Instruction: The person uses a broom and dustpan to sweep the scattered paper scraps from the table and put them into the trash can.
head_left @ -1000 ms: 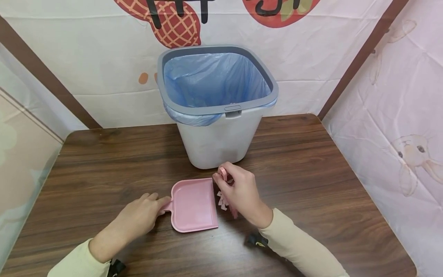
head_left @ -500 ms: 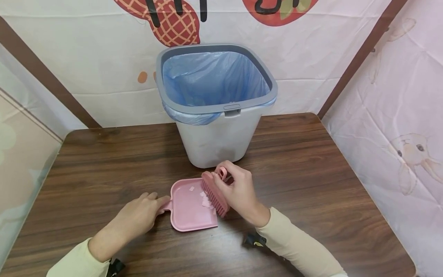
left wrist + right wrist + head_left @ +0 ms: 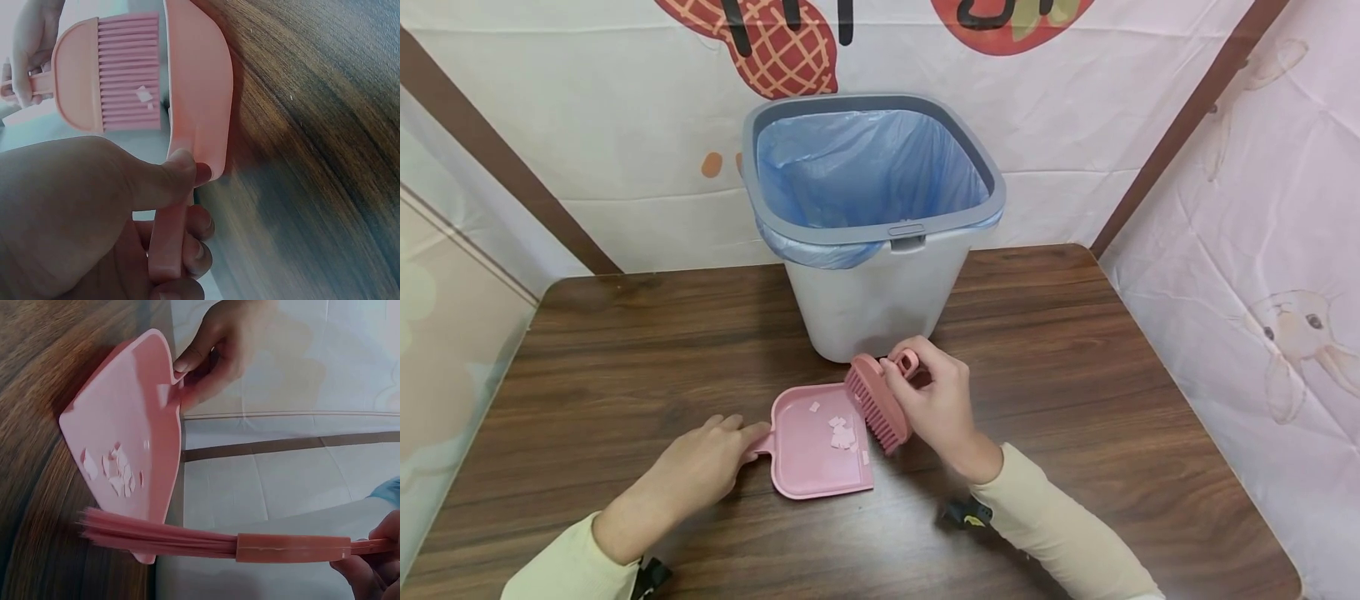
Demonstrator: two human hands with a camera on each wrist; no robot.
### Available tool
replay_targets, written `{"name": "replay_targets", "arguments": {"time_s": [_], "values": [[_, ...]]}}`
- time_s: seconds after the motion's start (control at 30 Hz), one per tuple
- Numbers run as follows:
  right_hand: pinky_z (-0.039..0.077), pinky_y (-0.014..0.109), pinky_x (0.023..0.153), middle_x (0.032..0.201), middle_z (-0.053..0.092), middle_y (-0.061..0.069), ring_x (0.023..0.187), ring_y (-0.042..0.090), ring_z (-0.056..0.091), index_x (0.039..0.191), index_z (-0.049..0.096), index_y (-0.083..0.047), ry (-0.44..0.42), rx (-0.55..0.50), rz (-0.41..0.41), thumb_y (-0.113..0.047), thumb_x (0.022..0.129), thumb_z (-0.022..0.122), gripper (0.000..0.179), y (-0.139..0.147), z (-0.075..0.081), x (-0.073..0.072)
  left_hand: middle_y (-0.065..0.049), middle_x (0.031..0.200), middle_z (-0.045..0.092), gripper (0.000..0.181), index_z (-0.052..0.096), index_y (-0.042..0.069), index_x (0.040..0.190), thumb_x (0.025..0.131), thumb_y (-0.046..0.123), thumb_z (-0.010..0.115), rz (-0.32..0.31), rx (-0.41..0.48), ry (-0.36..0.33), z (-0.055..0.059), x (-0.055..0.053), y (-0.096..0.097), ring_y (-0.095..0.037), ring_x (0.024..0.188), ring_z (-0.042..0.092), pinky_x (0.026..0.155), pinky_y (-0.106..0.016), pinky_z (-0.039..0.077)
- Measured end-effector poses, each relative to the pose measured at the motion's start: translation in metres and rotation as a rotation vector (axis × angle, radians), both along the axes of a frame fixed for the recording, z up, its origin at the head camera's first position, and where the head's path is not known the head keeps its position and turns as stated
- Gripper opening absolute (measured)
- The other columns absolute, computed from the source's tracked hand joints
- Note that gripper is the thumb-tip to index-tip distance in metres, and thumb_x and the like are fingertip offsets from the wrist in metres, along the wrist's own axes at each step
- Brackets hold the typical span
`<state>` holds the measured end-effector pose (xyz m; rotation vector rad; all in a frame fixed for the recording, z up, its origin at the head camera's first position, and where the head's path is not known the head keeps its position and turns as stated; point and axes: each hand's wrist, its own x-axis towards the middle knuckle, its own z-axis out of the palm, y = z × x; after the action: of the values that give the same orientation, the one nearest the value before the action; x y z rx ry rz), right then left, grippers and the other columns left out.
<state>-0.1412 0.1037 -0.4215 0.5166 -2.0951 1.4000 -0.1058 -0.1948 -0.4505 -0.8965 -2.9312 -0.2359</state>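
A pink dustpan (image 3: 812, 462) lies on the table with its open edge facing right. My left hand (image 3: 703, 467) grips its short handle, thumb on top and fingers curled beneath, as the left wrist view shows. Several small pale paper scraps (image 3: 842, 435) rest in the pan, one close to its front lip. My right hand (image 3: 936, 404) pinches the handle of a pink hand brush (image 3: 880, 404). The brush is tilted just off the pan's open edge, bristles toward the pan. In the left wrist view a scrap (image 3: 144, 94) shows against the bristles (image 3: 128, 72).
A light grey bin (image 3: 872, 308) with a blue liner bag (image 3: 850, 183) stands right behind the dustpan and brush. The wooden table (image 3: 1075, 400) ends at a printed cloth backdrop (image 3: 1060, 108) at the back, with more cloth on both sides.
The brush came left over the pan's edge, bringing scraps into the dustpan, then drew back right and is lifted slightly. The left hand and dustpan have stayed in place.
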Motion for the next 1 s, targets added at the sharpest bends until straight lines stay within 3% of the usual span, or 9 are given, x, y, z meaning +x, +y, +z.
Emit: {"name": "replay_targets", "arguments": {"time_s": [0.23, 0.67, 1.0], "values": [[0.051, 0.028, 0.050, 0.075, 0.062, 0.001, 0.060, 0.008, 0.055, 0.085, 0.066, -0.009, -0.001, 0.055, -0.020, -0.001, 0.087, 0.076, 0.013, 0.010, -0.001, 0.000, -0.009, 0.087, 0.063, 0.027, 0.071, 0.012, 0.112, 0.086, 0.009, 0.078, 0.009, 0.001, -0.016, 0.001, 0.000, 0.000, -0.032, 0.078, 0.061, 0.066, -0.049, 0.056], [0.053, 0.025, 0.052, 0.076, 0.064, 0.001, 0.061, 0.007, 0.057, 0.086, 0.067, -0.008, -0.035, 0.088, -0.079, 0.000, 0.087, 0.076, 0.013, 0.042, 0.002, 0.003, -0.009, 0.092, 0.065, 0.028, 0.071, 0.012, 0.115, 0.087, 0.008, 0.077, 0.031, 0.009, -0.068, 0.001, 0.001, 0.000, -0.031, 0.082, 0.063, 0.068, -0.050, 0.056], [0.052, 0.019, 0.052, 0.078, 0.067, 0.000, 0.063, 0.007, 0.059, 0.086, 0.067, -0.007, -0.043, 0.131, -0.191, 0.003, 0.085, 0.077, 0.014, 0.078, 0.000, 0.008, -0.003, 0.087, 0.062, 0.025, 0.070, 0.012, 0.113, 0.089, 0.008, 0.076, 0.013, 0.049, -0.013, 0.000, 0.003, -0.002, -0.028, 0.080, 0.061, 0.066, -0.047, 0.055]]}}
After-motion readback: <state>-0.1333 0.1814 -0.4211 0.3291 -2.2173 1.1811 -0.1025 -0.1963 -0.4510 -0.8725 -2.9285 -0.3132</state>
